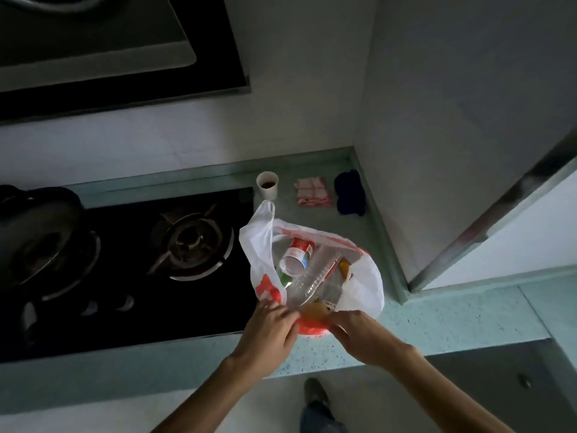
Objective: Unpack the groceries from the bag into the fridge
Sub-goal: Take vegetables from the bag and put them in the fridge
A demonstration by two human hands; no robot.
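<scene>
Two hands: both of mine are at the near rim of the bag (359,276), on the counter (452,320).
Left hand (268,329): my fingers are pinched together on the bag's near-left edge, by its red print.
Right hand (359,332): my fingers are closed on the near-right edge of the plastic, pulling the mouth wide.
Bag: white and red plastic, mouth open upward, one handle (265,214) standing up at the far left.
Contents: a red-and-white can (296,254) lies tilted with its end toward me; a clear bottle (315,273) lies slantwise just beside it; something green shows under the can, something orange at the right wall. What they are, I cannot tell.
Left edge: the bag touches or overlaps the rim of the black hob (125,301); a burner (193,245) sits near, a pan (37,235) farther left.
Far side: a paper cup (267,184) stands just past the handle; a folded checked cloth (312,192) and a dark cloth (349,192) lie by the corner wall.
Right side: open counter runs between the bag and a pale panel (515,232) with a metal edge.
Near edge: the counter front is right below my wrists; floor and my shoe (315,392) show beneath.
</scene>
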